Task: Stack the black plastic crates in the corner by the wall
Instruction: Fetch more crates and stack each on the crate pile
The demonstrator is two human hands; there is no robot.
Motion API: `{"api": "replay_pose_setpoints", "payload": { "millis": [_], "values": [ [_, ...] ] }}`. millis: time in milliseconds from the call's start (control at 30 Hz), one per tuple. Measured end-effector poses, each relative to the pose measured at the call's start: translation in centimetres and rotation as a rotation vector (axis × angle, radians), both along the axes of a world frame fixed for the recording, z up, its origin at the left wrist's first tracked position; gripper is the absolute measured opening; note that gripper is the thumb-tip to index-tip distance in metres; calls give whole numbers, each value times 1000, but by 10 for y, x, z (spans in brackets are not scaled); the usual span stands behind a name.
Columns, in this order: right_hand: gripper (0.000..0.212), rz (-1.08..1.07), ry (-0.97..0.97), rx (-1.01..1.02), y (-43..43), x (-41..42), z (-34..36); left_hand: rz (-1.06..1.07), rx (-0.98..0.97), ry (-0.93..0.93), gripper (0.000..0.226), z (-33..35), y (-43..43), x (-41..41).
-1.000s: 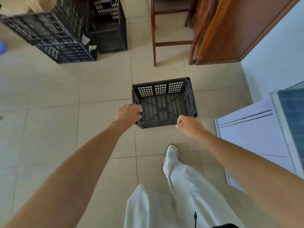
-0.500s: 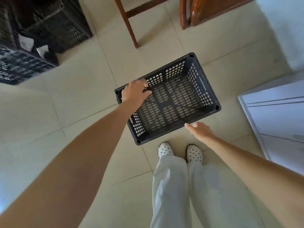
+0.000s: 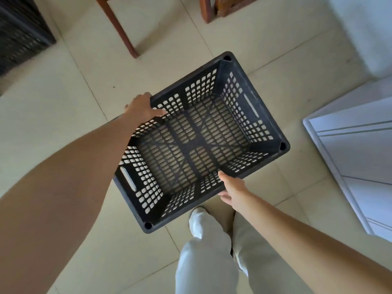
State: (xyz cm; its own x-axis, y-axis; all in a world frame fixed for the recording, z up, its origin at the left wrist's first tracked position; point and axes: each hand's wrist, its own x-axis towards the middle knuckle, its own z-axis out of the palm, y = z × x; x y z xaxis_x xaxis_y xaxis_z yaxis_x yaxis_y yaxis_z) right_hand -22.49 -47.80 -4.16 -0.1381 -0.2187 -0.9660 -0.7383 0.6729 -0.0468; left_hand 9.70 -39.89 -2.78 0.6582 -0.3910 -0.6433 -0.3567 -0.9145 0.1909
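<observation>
Black plastic crate (image 3: 203, 143) sits dead centre of the frame, empty, turned at an angle over the pale floor tiles (image 3: 63, 102), and honestly I can't tell if it's off the floor or resting on it. Left hand (image 3: 142, 107) is curled over the rim at the upper-left long side, fingers hooked inside the wall. Right hand (image 3: 231, 186) has its grip on the opposite long rim at the lower right, thumb on top, fingers tucked under the lip. So both hands are closed on the same crate, across from each other.

More dark crates (image 3: 21, 35) show blurry in the upper left of the frame, which I'd guess is where the stack goes.

What could go wrong imo: both grips are mid-rim instead of in the handle slots (image 3: 128, 181), so the crate could tip or twist toward an end. The wooden chair leg (image 3: 118, 26) at top centre is right on the way to the stack, easy to clip a corner. Also the person's own feet (image 3: 197, 221) sit just under the near edge, so a slip lands on toes.
</observation>
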Motion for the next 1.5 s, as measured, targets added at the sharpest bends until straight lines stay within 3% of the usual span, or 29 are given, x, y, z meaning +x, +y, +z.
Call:
{"api": "replay_pose_setpoints", "payload": {
  "millis": [267, 600, 800, 967, 1267, 1500],
  "values": [
    [65, -100, -18, 9, -4, -6, 31, 29, -5, -65, 83, 42, 22, -22],
    [62, 242, -115, 45, 0, 15, 184, 151, -12, -142, 60, 226, 130, -37],
    [66, 684, -219, -87, 4, 73, 297, 319, 50, -229, 58, 356, 215, -63],
    [48, 1186, -340, -288, 37, 145, 406, 601, 60, -243, 51, 435, 295, -96],
    [22, 1972, -539, -619, 181, 252, 506, 1161, -16, -165, 42, 503, 426, -199],
    [24, 2328, -737, -605, 301, 281, 551, 1518, -6, -196, 50, 539, 483, -280]
  ]
}}
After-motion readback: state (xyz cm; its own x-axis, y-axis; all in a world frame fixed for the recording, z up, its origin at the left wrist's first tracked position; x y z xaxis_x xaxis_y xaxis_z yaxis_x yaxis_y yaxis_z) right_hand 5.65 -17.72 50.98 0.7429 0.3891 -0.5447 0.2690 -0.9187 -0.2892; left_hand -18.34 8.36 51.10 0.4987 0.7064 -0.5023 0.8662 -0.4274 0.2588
